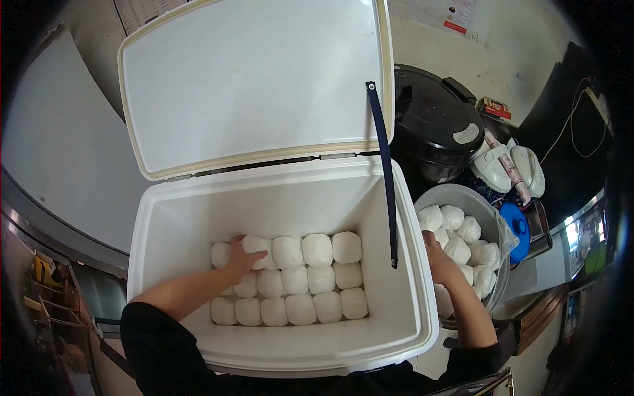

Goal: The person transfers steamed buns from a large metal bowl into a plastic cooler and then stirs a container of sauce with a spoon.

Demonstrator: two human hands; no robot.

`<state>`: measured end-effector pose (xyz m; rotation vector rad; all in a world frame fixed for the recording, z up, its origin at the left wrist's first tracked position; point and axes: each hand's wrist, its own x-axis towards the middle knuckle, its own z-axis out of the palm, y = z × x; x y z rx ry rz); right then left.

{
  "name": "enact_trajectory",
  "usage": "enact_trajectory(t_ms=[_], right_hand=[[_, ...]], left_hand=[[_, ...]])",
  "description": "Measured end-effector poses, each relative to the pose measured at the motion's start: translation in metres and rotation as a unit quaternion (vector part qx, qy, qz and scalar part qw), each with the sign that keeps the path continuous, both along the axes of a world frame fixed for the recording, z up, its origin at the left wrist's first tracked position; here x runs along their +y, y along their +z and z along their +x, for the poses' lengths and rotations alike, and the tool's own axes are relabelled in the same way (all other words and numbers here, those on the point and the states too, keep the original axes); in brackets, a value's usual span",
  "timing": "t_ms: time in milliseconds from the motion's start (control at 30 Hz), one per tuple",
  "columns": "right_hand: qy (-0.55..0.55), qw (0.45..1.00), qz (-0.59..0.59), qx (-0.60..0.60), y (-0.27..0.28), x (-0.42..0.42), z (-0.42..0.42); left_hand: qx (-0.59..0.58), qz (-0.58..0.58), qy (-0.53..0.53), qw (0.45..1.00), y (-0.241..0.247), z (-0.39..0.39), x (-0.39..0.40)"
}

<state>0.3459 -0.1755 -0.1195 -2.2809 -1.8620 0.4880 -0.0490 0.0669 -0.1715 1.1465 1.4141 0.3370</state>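
Note:
A white cooler box stands before me with its lid raised. Rows of white, rounded, wrapped bundles line its floor. In the back row, toward the left, my left hand has its thumb and fingers around one white bundle. Outside the box on the right, a grey round tub holds a heap of similar bundles. My right hand is at the near left edge of that heap, between the box wall and the tub; its fingertips are partly hidden, so its grip is unclear.
A dark strap joins the lid to the box's right side. Behind the tub stand a large black rice cooker and white-lidded containers. A blue lid is right of the tub. A pale curved panel rises at left.

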Motion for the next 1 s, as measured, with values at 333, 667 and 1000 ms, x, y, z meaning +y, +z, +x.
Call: enact_trajectory(t_ms=[333, 667, 1000], right_hand=[[-0.104, 0.99, 0.063, 0.068, 0.009, 0.011, 0.005], [-0.172, 0.891, 0.352, 0.23, 0.147, -0.02, -0.006], [-0.125, 0.904, 0.36, 0.191, 0.175, -0.037, -0.032]], left_hand=[[-0.036, -0.012, -0.051, 0.998, -0.01, 0.014, 0.004], [0.22, 0.441, -0.176, 0.852, -0.057, 0.006, -0.013], [0.201, 0.581, -0.502, 0.608, -0.013, 0.024, -0.01]])
